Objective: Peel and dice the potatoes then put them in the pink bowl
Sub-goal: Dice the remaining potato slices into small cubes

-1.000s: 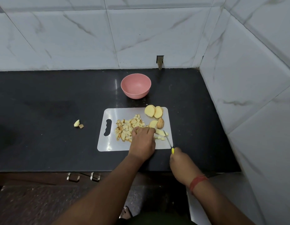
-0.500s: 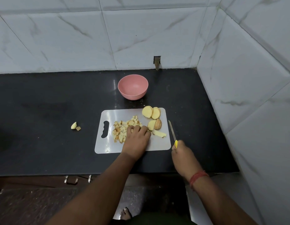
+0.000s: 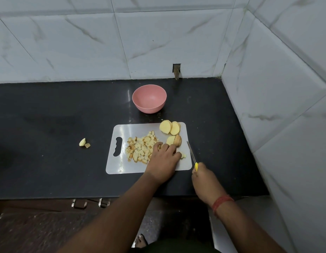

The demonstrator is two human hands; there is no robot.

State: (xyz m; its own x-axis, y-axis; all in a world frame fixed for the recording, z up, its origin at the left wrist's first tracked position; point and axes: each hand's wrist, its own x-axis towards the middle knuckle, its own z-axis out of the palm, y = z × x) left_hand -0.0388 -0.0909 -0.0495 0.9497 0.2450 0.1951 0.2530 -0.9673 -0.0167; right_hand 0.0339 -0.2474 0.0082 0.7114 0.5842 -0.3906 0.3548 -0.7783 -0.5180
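The left hand (image 3: 163, 159) hides most of a potato strip (image 3: 183, 156).

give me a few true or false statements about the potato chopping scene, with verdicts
1. The round pink bowl holds diced potato. False: it is empty.
2. The right hand grips the yellow-handled knife. True.
3. The pile of diced potato cubes lies on the white plastic cutting board. True.
4. The left hand rests on the black countertop. False: it rests on the board, over potato pieces.
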